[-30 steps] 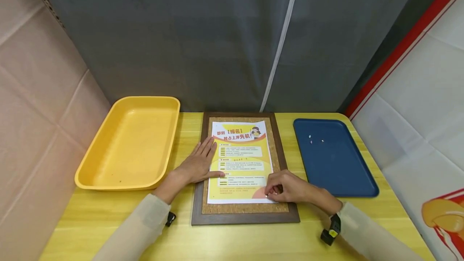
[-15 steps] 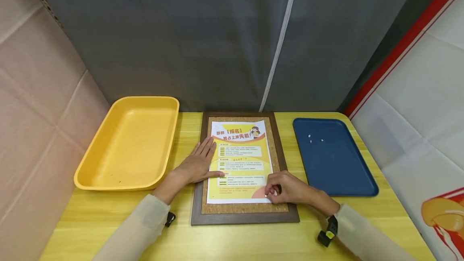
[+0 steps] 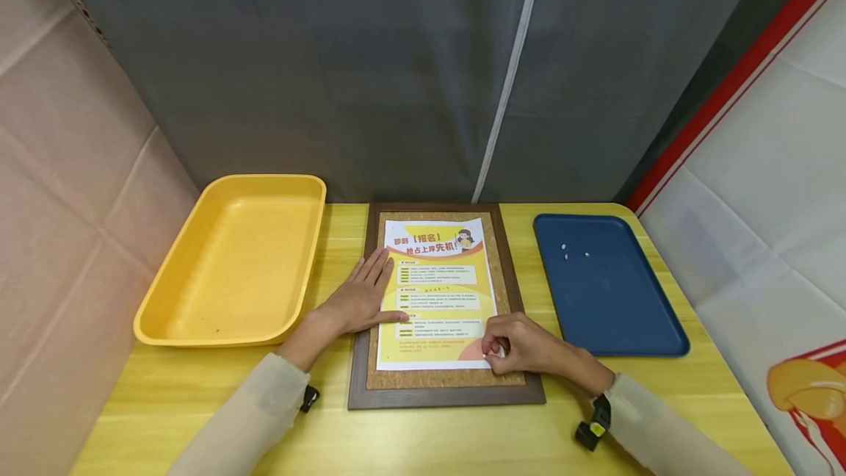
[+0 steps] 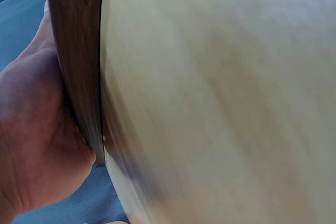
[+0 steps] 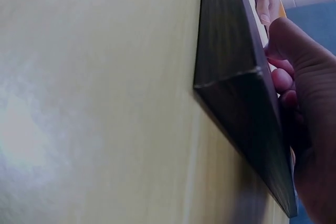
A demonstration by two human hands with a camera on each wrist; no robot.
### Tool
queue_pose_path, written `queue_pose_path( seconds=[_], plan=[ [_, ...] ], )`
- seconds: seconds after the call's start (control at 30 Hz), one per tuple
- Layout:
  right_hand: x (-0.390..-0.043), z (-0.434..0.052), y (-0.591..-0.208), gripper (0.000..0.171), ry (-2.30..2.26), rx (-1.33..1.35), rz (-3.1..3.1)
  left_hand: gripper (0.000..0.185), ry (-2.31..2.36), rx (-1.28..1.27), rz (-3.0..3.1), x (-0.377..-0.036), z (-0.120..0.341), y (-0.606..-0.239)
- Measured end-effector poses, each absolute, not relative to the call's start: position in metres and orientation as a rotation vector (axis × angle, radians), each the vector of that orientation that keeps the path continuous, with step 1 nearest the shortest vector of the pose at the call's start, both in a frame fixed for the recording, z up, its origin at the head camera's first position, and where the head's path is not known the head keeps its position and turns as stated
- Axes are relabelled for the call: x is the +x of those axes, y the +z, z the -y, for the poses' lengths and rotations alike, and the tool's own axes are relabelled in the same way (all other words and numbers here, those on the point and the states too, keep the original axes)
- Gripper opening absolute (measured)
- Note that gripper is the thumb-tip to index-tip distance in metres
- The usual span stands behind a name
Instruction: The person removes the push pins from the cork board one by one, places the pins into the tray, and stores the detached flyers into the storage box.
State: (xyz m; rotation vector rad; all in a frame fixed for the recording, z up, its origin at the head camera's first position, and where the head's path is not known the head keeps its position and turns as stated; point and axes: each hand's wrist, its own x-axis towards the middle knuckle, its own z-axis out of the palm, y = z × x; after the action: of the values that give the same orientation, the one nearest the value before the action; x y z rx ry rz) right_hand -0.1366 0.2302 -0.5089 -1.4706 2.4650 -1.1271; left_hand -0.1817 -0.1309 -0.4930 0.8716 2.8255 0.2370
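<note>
A left hand (image 3: 360, 300) lies flat, fingers straight, pinning a thin, floppy flyer (image 3: 438, 292) on the framed corkboard (image 3: 446, 388); the right hand (image 3: 518, 344) pinches something tiny, likely a pushpin, at its lower-right corner.

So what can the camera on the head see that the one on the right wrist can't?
Only the head view shows the whole layout: the yellow tray, the blue tray with two small bits in it, the flyer on the cork board, and the left hand lying flat on the flyer's left edge.

Only the right wrist view shows the frame's dark outer edge from low and close, at table height.

Both show the right hand, fingers curled at the flyer's lower right corner, the wooden frame and the yellow table.
</note>
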Motion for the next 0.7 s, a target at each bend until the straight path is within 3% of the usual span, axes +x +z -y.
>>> queue_pose_path(
  seconds=[0.7],
  plan=[
    [-0.138,-0.228,-0.508,0.024,-1.071,-1.578,-2.512,0.115,0.283,0.88,-2.819,-0.185,0.134,-0.5]
  ],
)
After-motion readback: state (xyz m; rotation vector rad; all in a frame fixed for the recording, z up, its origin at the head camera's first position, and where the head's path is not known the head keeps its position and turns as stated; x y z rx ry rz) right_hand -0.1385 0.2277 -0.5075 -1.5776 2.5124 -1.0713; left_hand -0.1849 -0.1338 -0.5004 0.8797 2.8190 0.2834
